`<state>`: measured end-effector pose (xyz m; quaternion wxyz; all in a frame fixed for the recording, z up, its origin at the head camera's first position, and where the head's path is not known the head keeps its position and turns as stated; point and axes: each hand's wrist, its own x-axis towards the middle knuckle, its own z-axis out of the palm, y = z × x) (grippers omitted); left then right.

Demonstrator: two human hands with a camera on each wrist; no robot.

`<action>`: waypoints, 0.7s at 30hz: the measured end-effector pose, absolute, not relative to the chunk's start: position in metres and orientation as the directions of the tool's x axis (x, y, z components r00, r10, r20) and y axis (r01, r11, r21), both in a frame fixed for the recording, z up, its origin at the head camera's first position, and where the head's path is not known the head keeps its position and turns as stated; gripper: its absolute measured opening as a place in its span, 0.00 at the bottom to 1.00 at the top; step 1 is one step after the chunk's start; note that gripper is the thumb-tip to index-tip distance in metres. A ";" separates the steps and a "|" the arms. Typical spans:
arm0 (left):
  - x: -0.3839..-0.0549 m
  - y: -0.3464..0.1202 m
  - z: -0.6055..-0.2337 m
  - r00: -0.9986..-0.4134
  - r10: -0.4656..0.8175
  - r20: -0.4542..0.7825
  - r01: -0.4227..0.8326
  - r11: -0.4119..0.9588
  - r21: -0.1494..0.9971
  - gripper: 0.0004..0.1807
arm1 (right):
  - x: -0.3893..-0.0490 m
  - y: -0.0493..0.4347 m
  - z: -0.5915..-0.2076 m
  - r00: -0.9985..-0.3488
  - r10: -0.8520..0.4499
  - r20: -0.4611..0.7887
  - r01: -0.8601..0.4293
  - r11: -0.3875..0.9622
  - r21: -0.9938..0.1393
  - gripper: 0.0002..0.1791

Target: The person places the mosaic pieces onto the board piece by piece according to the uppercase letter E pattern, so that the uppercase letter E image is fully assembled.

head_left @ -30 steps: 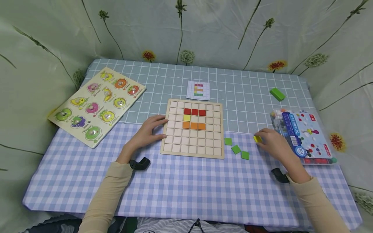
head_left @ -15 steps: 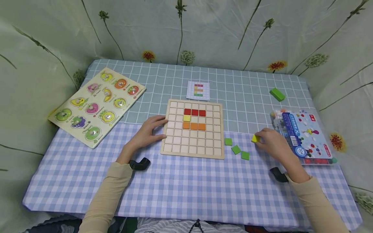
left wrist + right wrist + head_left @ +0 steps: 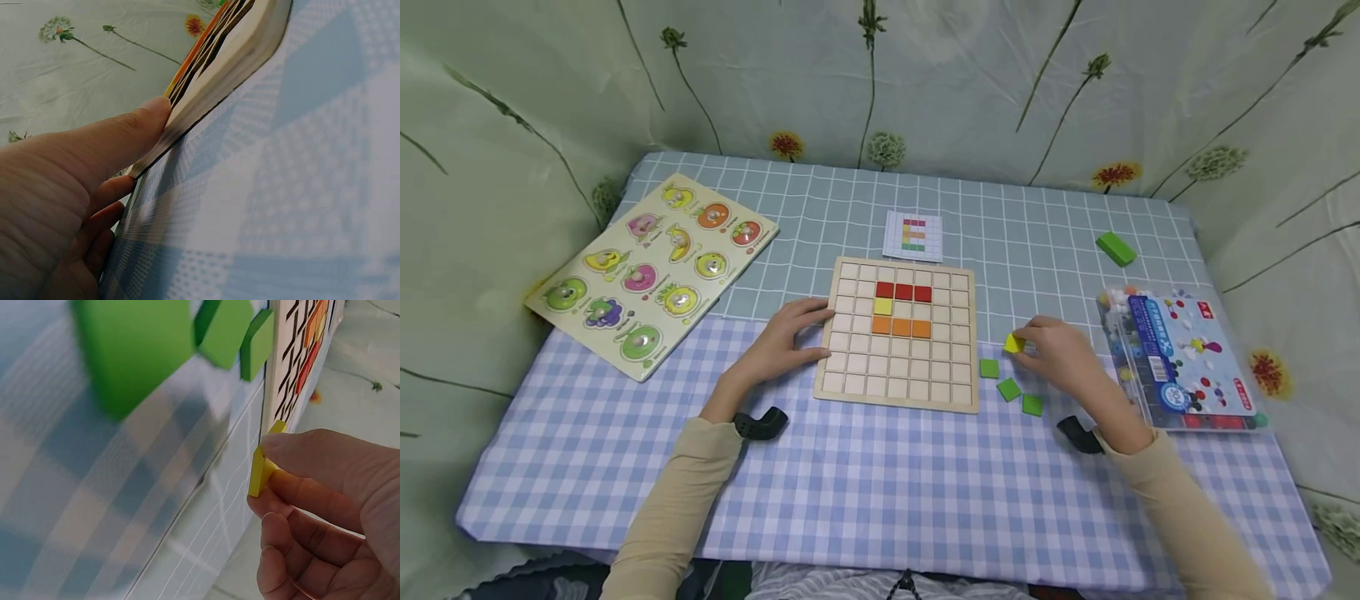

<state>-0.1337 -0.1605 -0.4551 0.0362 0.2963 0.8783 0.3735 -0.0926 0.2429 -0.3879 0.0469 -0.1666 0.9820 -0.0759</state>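
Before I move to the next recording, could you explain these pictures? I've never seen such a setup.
There is no robot here, only a person's bare hands. The wide picture comes from a head-worn camera looking forward and down; the two close ones come from a camera on each wrist.

On the cloth-covered table lie a wooden grid board with seven coloured tiles, a pattern card beyond it, three loose green tiles, a green block, a fruit puzzle and a labelled box.

The left hand touches the grid board's left edge. The right hand pinches a yellow tile.
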 end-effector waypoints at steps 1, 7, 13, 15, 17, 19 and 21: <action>-0.134 -0.161 -0.455 -0.821 0.548 0.159 0.494 0.545 0.677 0.34 | -0.094 0.240 -0.389 -0.937 -0.344 -0.057 -0.331 0.929 -0.166 0.14; -0.134 -0.161 -0.457 -0.819 0.547 0.173 0.506 0.545 0.669 0.33 | -0.102 0.219 -0.388 -0.913 -0.408 -0.013 -0.398 0.897 -0.193 0.13; -0.135 -0.161 -0.457 -0.821 0.546 0.169 0.503 0.549 0.667 0.34 | -0.109 0.195 -0.388 -0.889 -0.457 0.005 -0.448 0.869 -0.213 0.14; -0.135 -0.161 -0.457 -0.822 0.545 0.165 0.500 0.552 0.668 0.34 | -0.110 0.188 -0.388 -0.879 -0.477 0.012 -0.468 0.857 -0.216 0.14; -0.135 -0.161 -0.457 -0.823 0.544 0.161 0.498 0.555 0.667 0.34 | -0.111 0.182 -0.389 -0.869 -0.495 0.013 -0.485 0.846 -0.220 0.13; -0.135 -0.161 -0.457 -0.823 0.544 0.161 0.497 0.556 0.666 0.33 | -0.112 0.176 -0.389 -0.861 -0.509 0.010 -0.498 0.839 -0.218 0.12; -0.135 -0.161 -0.457 -0.824 0.544 0.160 0.497 0.557 0.665 0.33 | -0.113 0.171 -0.389 -0.856 -0.517 0.007 -0.506 0.835 -0.218 0.12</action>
